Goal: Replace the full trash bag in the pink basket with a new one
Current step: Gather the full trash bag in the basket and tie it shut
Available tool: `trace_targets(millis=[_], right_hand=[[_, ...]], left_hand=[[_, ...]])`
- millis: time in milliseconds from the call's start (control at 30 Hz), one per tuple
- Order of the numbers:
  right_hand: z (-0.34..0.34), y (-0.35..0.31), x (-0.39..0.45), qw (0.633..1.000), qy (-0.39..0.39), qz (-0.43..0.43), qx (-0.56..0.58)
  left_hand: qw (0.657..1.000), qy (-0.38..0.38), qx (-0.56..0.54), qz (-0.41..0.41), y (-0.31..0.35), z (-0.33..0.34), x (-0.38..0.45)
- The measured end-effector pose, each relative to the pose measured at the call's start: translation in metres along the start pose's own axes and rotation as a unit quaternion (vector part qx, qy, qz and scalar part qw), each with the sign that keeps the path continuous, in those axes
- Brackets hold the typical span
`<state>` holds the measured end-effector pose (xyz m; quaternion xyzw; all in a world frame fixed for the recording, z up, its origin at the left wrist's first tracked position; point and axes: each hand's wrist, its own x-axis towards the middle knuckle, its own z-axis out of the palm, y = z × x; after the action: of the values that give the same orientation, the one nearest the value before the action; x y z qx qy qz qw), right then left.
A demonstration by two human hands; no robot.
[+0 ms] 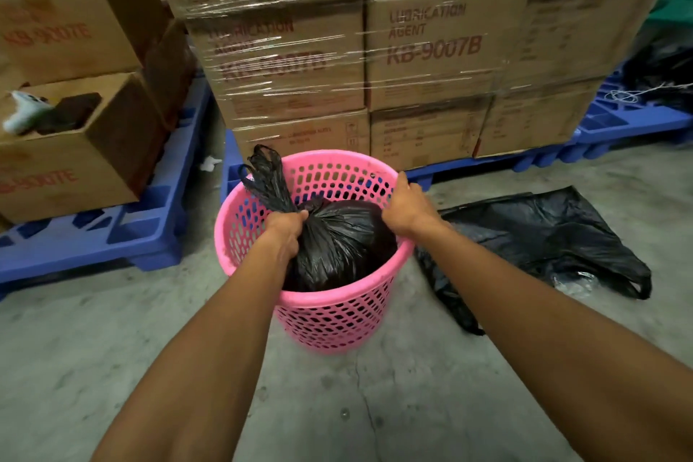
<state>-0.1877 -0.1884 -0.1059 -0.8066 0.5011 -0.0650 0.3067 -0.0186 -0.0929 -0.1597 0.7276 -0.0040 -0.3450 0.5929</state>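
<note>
Concrete floor (431, 405), warehouse aisle; shrink-wrapped cartons (375, 60) stacked on blue pallets (112, 232) close behind the work.

Pink basket (330, 319) stands upright on the floor, near the pallet edge. Full bag (337, 240), black, sits inside it, neck gathered and knotted, loose handles sticking up over the far-left rim.

Left hand (287, 232): grip clamped around the bag's neck just under the knot. Right hand (407, 208): grip closed over the basket's right rim, apparently to hold the basket down.

New bag (543, 236) lies flat and crumpled on the floor, just right of the basket, untouched.

Judged step: lifting the full bag out.

Risks from here:
- Bag fills the basket wall to wall; a snug fit may drag the basket up with it if the right hand slackens.
- Thin film under load at the neck could stretch or tear, more so if the pull is a jerk and not a steady one. Contents cannot be seen, so weight and sharp edges are unknown.
- Perforated walls could snag the film on the way up.
- Knot tightness cannot be judged; a loose one could let the neck slip through the fist.
- New bag lies close enough to be stepped on or swept by the lifted one.
</note>
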Motion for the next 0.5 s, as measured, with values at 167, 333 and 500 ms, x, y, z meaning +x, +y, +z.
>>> trace_targets(millis=[167, 333, 500], right_hand=[[0.010, 0.011, -0.002, 0.997, 0.048, 0.016, 0.062], [0.007, 0.010, -0.008, 0.992, 0.028, 0.042, 0.119], [0.004, 0.012, -0.005, 0.982, 0.007, 0.053, 0.181]], left_hand=[[0.997, -0.007, -0.039, -0.060, 0.001, -0.002, 0.014], [0.994, 0.023, -0.003, -0.106, 0.011, 0.002, -0.011], [0.987, 0.085, -0.110, -0.080, 0.022, -0.004, -0.001]])
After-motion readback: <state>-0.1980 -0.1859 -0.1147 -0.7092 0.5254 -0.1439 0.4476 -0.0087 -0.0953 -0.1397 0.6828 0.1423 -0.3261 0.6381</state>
